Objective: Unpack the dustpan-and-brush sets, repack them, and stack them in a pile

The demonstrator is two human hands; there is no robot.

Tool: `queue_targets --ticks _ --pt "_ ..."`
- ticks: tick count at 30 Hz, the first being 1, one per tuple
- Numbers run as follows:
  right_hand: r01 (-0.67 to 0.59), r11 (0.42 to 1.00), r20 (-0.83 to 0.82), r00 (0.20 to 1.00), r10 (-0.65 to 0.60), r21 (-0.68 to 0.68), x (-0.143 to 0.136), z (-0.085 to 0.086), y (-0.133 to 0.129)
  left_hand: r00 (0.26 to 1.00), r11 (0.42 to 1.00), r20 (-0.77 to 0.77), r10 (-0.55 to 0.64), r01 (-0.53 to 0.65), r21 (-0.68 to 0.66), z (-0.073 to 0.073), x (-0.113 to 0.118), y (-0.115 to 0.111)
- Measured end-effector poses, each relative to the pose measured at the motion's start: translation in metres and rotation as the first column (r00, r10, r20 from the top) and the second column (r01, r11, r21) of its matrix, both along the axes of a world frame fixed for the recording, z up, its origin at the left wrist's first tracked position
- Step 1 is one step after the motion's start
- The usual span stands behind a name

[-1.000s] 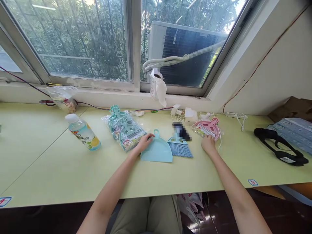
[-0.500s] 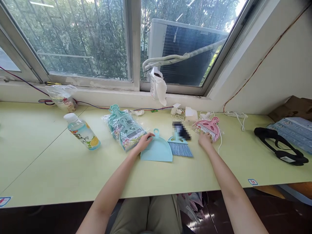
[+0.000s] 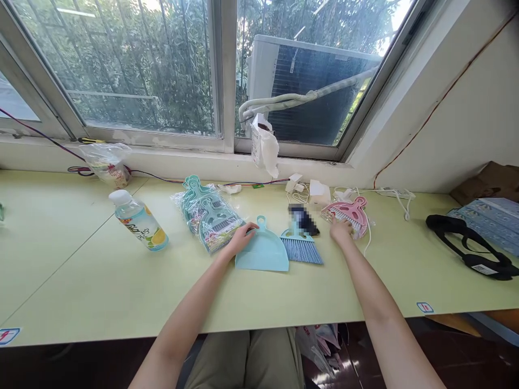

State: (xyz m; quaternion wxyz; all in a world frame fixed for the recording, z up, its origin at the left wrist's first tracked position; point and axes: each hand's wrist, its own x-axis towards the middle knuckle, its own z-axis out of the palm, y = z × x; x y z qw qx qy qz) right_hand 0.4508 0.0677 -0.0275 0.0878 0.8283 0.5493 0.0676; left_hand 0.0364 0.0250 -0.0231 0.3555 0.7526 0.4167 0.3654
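Note:
A light-blue dustpan [image 3: 263, 254] lies flat on the table, its ring handle pointing towards the window. My left hand [image 3: 243, 239] rests on its upper left edge with fingers stretched out, beside a plastic-wrapped stack of teal dustpan-and-brush sets [image 3: 214, 216]. Just right of the dustpan is a small blue hand broom [image 3: 300, 249], bristles towards me. Above its handle sits a dark object [image 3: 305, 220], blurred out. Fingers extended, my right hand [image 3: 341, 230] is at the lower edge of a pink dustpan-and-brush set [image 3: 351, 212] and seems to touch it.
A drink bottle [image 3: 140, 221] stands on the left of the pale green table [image 3: 101, 292]. Along the wall are a plastic bag [image 3: 107, 162], white chargers and cables [image 3: 298, 188]. A tissue pack [image 3: 264, 143] is on the sill. Black straps [image 3: 466, 246] lie at right.
The whole view has shifted slightly. Both hands stay in nearly the same places against the dustpan and the pink set.

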Motion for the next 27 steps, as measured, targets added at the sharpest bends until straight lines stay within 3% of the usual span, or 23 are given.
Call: queue_targets --ticks 3,5,11,17,23,27 --pt "-0.021 0.996 0.069 0.997 0.016 0.081 -0.009 -0.002 -0.003 1.000 1.000 -0.003 0.006 -0.006 0.010 0.001 0.000 0.000" --pt "-0.096 0.991 0.071 0.993 0.089 0.094 -0.015 -0.002 -0.003 1.000 1.000 -0.006 0.011 -0.011 0.016 0.001 0.000 0.000" --pt "-0.193 0.980 0.119 0.973 0.196 -0.038 -0.015 0.001 0.003 1.000 1.000 -0.022 0.008 -0.008 0.006 -0.001 0.000 0.001" --pt "-0.244 0.967 0.162 0.954 0.253 -0.077 -0.007 0.002 0.003 1.000 1.000 -0.007 -0.009 0.009 -0.002 0.000 0.001 0.000" --pt "-0.237 0.967 0.129 0.960 0.248 -0.095 -0.003 0.004 0.006 1.000 1.000 -0.001 -0.007 0.007 0.004 0.001 0.001 -0.001" --pt "-0.229 0.973 0.080 0.970 0.228 -0.004 -0.001 0.000 0.007 1.000 1.000 -0.012 0.002 -0.002 0.000 0.001 0.000 -0.001"
